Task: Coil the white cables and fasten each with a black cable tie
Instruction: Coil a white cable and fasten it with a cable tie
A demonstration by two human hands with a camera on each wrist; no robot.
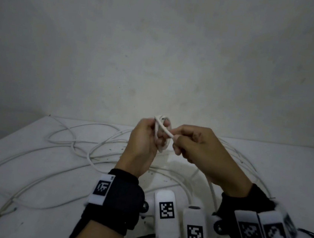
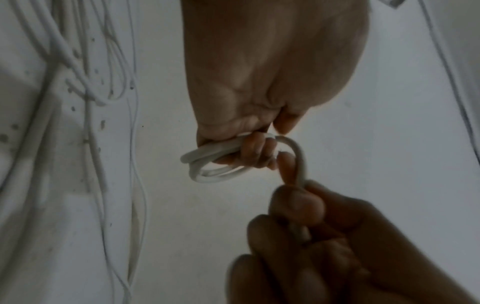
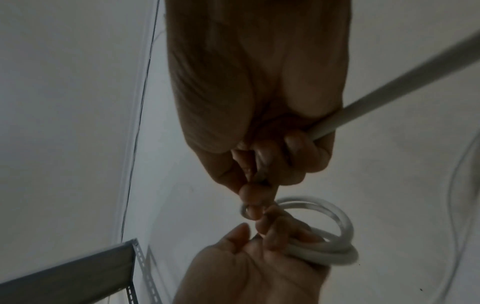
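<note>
My left hand [image 1: 146, 137] holds a small coil of white cable [image 1: 163, 137] raised above the table, its fingers curled through the loops [image 2: 215, 164]. Close to its right, my right hand [image 1: 192, 144] pinches the same cable's running strand [image 1: 167, 132] between thumb and fingers. That strand [image 3: 389, 90] passes through the right fist and trails back toward my wrist. The coil [image 3: 327, 236] has about three turns. No black cable tie shows in any view.
Loose white cables [image 1: 68, 144] lie tangled over the white table [image 1: 30, 173], mostly left and behind my hands. More cable [image 1: 245, 157] curves off to the right. A plain wall [image 1: 159, 51] stands behind the table. A grey metal shelf rail [image 3: 78, 271] shows in the right wrist view.
</note>
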